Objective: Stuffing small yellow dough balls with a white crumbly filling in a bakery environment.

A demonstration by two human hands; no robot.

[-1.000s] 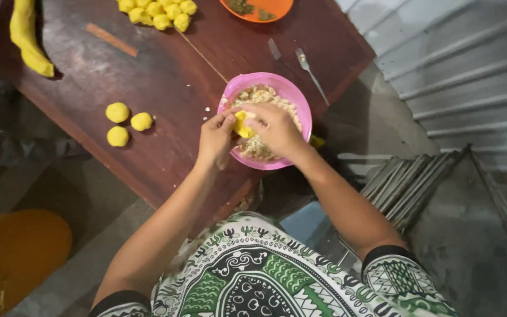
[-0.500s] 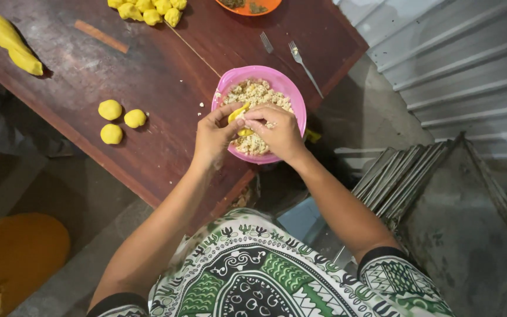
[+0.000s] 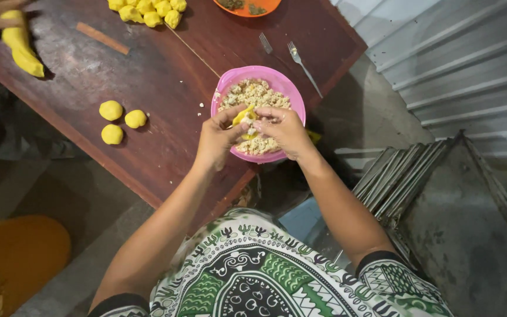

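Head view: left hand point(image 3: 217, 141), right hand point(image 3: 286, 130) hide most of yellow dough point(image 3: 243, 115).

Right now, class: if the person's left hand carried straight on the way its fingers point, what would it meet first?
The left hand points at the yellow dough piece it already pinches; just beyond that is probably the right hand.

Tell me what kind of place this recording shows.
Probably an informal home or backyard food-prep spot: a worn wooden table with yellow dough balls, a pink bowl of crumbly filling, and corrugated metal sheeting alongside.
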